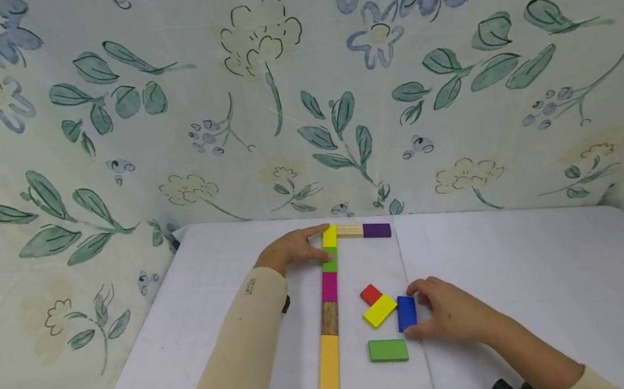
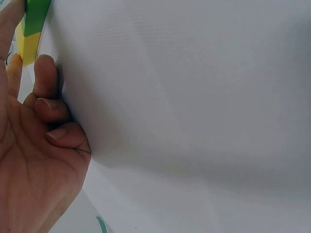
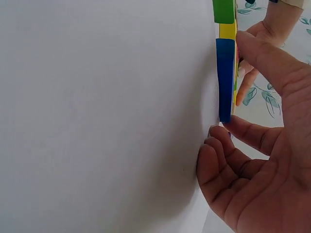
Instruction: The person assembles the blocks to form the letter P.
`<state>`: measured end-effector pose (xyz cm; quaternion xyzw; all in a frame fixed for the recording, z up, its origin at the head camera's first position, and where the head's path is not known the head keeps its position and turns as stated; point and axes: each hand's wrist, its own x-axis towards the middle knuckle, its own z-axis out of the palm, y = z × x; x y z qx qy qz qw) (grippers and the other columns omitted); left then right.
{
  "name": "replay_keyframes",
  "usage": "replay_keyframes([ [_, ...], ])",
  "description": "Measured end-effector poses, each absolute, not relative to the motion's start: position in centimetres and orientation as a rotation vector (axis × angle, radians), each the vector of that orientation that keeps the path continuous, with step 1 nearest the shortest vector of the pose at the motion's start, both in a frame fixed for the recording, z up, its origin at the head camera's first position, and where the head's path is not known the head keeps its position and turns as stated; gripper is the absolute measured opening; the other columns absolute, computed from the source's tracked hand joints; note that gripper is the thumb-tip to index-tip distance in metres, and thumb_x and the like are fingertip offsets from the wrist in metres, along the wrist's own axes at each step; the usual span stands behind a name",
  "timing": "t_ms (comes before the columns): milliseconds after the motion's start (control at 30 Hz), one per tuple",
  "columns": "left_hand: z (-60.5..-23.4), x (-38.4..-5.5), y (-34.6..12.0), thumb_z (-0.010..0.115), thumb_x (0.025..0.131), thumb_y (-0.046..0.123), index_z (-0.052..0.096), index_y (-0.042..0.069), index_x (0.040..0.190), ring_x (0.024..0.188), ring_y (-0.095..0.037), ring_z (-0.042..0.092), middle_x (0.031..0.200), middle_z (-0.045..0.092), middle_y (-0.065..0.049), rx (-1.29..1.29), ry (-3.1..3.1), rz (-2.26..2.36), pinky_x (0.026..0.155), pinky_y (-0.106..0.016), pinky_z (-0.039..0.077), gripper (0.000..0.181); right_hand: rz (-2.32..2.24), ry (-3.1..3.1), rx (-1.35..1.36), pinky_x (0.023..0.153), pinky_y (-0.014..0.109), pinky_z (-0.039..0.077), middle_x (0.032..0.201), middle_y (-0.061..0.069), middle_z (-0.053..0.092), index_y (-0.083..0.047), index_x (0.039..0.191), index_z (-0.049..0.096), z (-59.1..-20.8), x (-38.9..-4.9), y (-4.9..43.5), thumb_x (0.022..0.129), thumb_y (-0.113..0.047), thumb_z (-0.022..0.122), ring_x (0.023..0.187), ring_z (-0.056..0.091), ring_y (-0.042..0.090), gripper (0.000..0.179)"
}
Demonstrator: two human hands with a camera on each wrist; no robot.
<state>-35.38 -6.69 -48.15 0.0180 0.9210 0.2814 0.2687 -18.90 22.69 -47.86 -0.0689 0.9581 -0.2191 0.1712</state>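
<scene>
In the head view a column of wooden blocks runs toward the viewer: yellow block (image 1: 329, 238), green block (image 1: 329, 261), magenta block (image 1: 329, 287), brown block (image 1: 329, 319), long orange-yellow block (image 1: 329, 367). From its far end a pale wood block (image 1: 350, 231) and a purple block (image 1: 377, 231) extend right. My left hand (image 1: 293, 250) touches the column's far end, index finger by the yellow block and thumb at the green one. The right hand (image 1: 452, 310) pinches a blue block (image 1: 406, 313) by its two ends, thumb nearer the viewer. The right wrist view shows the blue block (image 3: 225, 80) between thumb and index finger.
Left of the blue block lie a small red block (image 1: 371, 294) and a loose yellow block (image 1: 380, 311) close against it. A loose green block (image 1: 388, 350) sits nearer the viewer. White cloth covers the table (image 1: 517, 270); a floral curtain (image 1: 294, 87) hangs behind.
</scene>
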Motion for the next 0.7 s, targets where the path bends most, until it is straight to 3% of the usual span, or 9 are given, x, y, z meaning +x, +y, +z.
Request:
replay_keyframes([
  [433,-47.9,-35.2,-6.6,0.084,0.076,0.053,0.038,0.062,0.148,0.152,-0.038,0.03,0.17,0.027,0.002,0.042,2.483,0.753,0.12,-0.069,0.028,0.086,-0.654,2.708,-0.182,0.092,0.04,0.06,0.108,-0.001,0.063,-0.02,0.123,0.063,-48.2,-18.8,22.9,0.065,-0.044,0.095,0.097,0.057,0.014,0.07],
  [700,-48.0,-35.1,-6.7,0.084,0.076,0.054,0.038,0.061,0.148,0.152,-0.038,0.03,0.17,0.028,0.001,0.046,2.483,0.763,0.12,-0.069,0.028,0.086,-0.779,2.667,-0.241,0.084,0.031,0.057,0.103,-0.003,0.062,-0.019,0.125,0.061,-48.0,-19.3,23.8,0.069,-0.043,0.093,0.093,0.055,0.015,0.069],
])
